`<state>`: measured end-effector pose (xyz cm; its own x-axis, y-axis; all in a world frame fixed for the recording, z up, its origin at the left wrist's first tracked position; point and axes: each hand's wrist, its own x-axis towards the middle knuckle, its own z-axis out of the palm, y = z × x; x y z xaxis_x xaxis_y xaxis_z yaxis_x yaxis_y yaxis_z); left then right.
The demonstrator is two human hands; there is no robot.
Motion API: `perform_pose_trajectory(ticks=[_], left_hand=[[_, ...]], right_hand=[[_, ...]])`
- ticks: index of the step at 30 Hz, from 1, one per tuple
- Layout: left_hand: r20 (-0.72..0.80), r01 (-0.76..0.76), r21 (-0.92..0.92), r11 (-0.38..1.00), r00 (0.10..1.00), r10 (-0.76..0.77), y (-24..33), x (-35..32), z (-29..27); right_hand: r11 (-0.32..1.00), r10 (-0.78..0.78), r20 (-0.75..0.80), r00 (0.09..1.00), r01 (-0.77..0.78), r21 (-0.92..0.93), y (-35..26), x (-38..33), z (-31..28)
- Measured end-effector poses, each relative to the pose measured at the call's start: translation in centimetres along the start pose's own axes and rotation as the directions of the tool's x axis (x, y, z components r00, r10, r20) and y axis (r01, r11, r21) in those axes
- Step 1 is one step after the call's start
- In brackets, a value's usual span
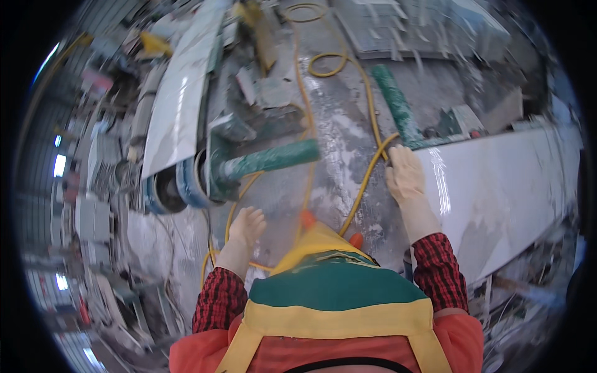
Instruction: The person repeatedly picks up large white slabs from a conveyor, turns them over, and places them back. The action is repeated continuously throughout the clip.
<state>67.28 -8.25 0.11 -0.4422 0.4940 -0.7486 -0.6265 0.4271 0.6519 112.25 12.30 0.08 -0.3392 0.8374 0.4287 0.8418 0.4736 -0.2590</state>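
Note:
My left hand [247, 226], in a pale glove, hangs with nothing in it. Its fingers are loosely apart, below a green round bar [273, 157] on a metal frame with blue-rimmed wheels [189, 180]. The right hand [405, 171], gloved alike, has curled fingers at a small loop of yellow hose [363, 186]. It looks closed on the hose, though the palm side is hidden. Just right of that hand lies a large white slab [497, 186], its upper left corner near my fingers. A second green bar [396, 102] rises beyond the hand.
The hose runs away over the wet, stained floor [336, 118] in loops. A long pale slab [180, 93] leans on the wheeled frame at left. Stacked slabs [429, 31] stand at the far right. Orange shoe tips [356, 240] show below my green and yellow apron [336, 283].

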Motion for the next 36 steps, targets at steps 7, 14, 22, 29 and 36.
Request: perform_pose_trajectory(ticks=[7, 14, 22, 29, 36], left_hand=[[-0.159, -0.034, -0.004, 0.999, 0.987, 0.033, -2.2, 0.9, -10.0], [-0.125, -0.024, 0.225, 0.974, 0.991, 0.053, -1.2, 4.7, -15.9], [0.047, -0.336, 0.109, 0.935, 0.942, 0.333, 7.4, 11.1, -21.1], [0.075, -0.437, 0.010, 0.899, 0.897, 0.435, 17.1, 14.8, -27.6], [0.070, -0.584, 0.156, 0.797, 0.811, 0.581, 23.6, 18.2, -31.4]], right_hand=[[0.988, -0.147, 0.173, 0.974, 0.135, 0.078, 0.9, 1.9, -2.7], [0.981, -0.019, 0.183, 0.983, 0.053, -0.186, 2.5, 3.4, 1.0], [0.935, 0.183, -0.016, 0.983, -0.179, -0.307, -5.0, 4.3, 2.8], [0.998, -0.041, 0.088, 0.995, 0.045, -0.039, -26.5, 5.5, 13.6], [0.835, -0.449, 0.051, 0.892, 0.398, 0.381, -50.2, 18.7, 17.5]])
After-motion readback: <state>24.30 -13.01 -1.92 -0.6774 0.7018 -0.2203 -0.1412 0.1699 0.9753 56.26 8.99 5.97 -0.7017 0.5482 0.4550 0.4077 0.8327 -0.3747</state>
